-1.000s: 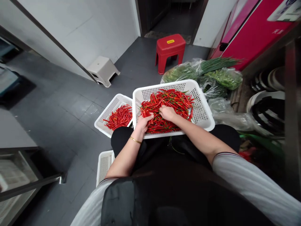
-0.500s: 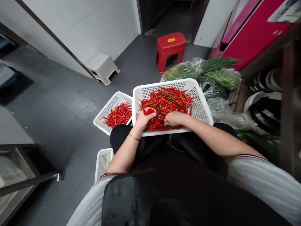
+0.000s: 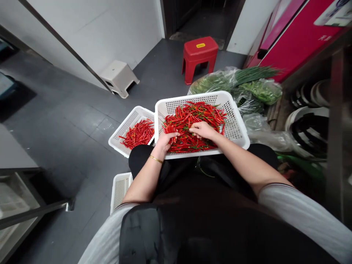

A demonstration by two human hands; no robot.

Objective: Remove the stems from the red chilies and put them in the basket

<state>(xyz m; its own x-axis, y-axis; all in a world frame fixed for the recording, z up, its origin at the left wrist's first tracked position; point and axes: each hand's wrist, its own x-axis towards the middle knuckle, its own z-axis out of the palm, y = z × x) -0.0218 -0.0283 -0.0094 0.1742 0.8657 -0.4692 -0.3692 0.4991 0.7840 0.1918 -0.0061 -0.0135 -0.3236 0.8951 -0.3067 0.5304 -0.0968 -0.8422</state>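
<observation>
A white perforated plastic basket point(image 3: 236, 128) rests across my lap, with a heap of red chili peppers point(image 3: 198, 113) on green stems inside. My left hand point(image 3: 165, 140), a gold bangle at its wrist, is closed around a small bunch of red chilies point(image 3: 171, 131) over the basket's left part. Above the middle of the heap, my right hand point(image 3: 202, 129) has its fingers pinched together, pointing toward the left hand. What sits between those fingertips is too small to make out. Left of my knee stands a second white basket point(image 3: 118, 141) with more red chilies point(image 3: 139, 132).
A third white basket point(image 3: 121, 190) is on the floor by my left leg. Bagged green vegetables point(image 3: 214, 82) and a bundle of long green stalks point(image 3: 255, 75) lie beyond the lap basket. A red stool point(image 3: 200, 51) and a white stool point(image 3: 118, 75) stand ahead. Shelving point(image 3: 334, 128) runs along the right.
My right hand has lifted from the heap and moved slightly up the picture, fingertips now pinched. My left hand has turned and dropped a little, still gripping its bunch of chilies.
</observation>
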